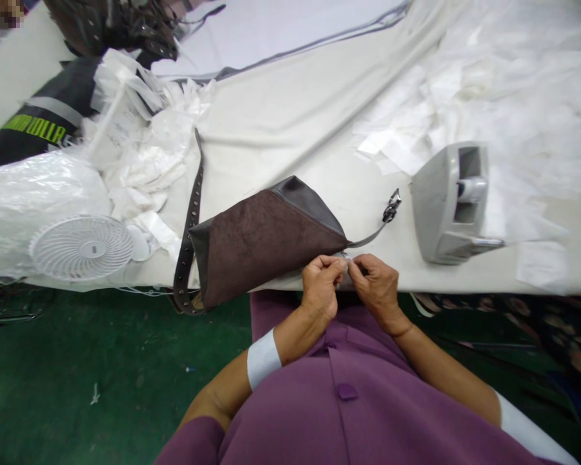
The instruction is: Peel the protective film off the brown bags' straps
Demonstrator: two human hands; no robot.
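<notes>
A dark brown bag [271,242] with grey-black ends lies at the table's front edge. From its left end runs a studded strap [192,213]; a thinner strap with a metal buckle [391,206] extends from its right corner. My left hand [322,281] is closed in a pinch beside that right corner. Facing it, my right hand [375,284] is pinched too, with fingertips nearly touching the left ones. Between them shows a small whitish piece [347,258], too small to name, which both hands hold.
A grey tape dispenser [438,206] stands right of the buckle. To the left are a white fan [84,248], crumpled white wrapping [150,155] and a black bundle [43,116]. Thin white sheets [527,116] cover the table's right side.
</notes>
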